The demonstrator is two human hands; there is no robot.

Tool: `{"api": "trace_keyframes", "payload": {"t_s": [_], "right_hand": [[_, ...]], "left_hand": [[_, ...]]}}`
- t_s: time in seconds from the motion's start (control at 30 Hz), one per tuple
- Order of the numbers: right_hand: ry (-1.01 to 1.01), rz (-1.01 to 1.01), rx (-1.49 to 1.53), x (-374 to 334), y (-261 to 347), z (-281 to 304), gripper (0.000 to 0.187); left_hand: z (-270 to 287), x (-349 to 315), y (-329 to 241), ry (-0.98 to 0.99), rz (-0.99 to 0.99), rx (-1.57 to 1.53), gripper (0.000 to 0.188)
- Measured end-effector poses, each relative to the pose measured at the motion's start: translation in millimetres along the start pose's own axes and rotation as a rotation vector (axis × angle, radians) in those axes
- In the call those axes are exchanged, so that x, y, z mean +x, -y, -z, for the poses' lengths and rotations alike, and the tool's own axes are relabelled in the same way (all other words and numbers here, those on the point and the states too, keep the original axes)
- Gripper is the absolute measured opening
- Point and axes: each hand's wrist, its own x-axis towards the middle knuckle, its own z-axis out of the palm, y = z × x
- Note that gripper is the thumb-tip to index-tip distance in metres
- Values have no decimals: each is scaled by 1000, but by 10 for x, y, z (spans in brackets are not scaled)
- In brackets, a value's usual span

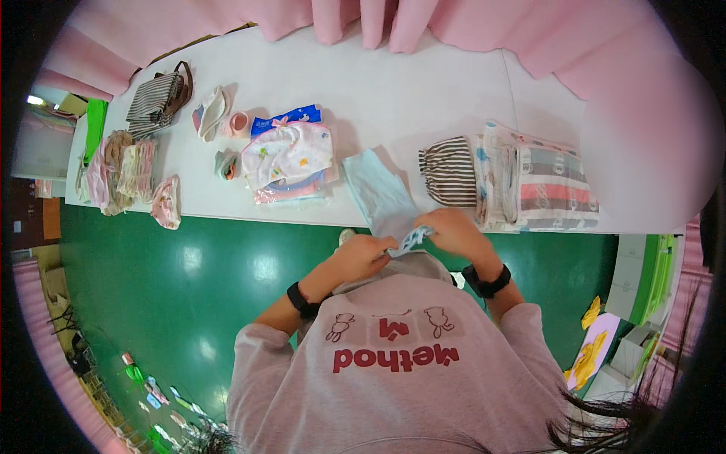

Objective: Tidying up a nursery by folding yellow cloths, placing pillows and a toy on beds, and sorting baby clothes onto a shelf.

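Note:
A light-blue cloth garment (378,188) stretches from the white table over its near edge toward my body. My left hand (361,256) pinches one side of its gathered near end, close to my shirt. On the other side, my right hand (455,231) has its fingers closed on the same gathered edge. The band between the hands looks ruffled; the garment's exact kind is not plain. Right of it lie folded brown-and-white striped shorts (448,172), beside a stack of folded printed cloths (548,185).
Left of the garment is a pile of printed baby cloths (287,155) on a blue package (306,115). Farther left are small caps (212,113), bundled clothes (125,170) and a striped bag (151,102). Pink curtains (333,19) border the white table (423,83).

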Motion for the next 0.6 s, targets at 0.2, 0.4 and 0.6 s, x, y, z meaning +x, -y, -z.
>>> {"api": "trace_keyframes", "payload": {"t_s": [0.2, 0.4, 0.6], "right_hand": [[-289, -70, 98, 589, -25, 199, 31], [-529, 9, 206, 862, -46, 104, 46], [-186, 220, -41, 590, -68, -340, 65]], "left_hand": [[349, 267, 180, -350, 155, -129, 29], [465, 552, 329, -862, 146, 214, 47], [77, 316, 338, -457, 147, 550, 72]]}}
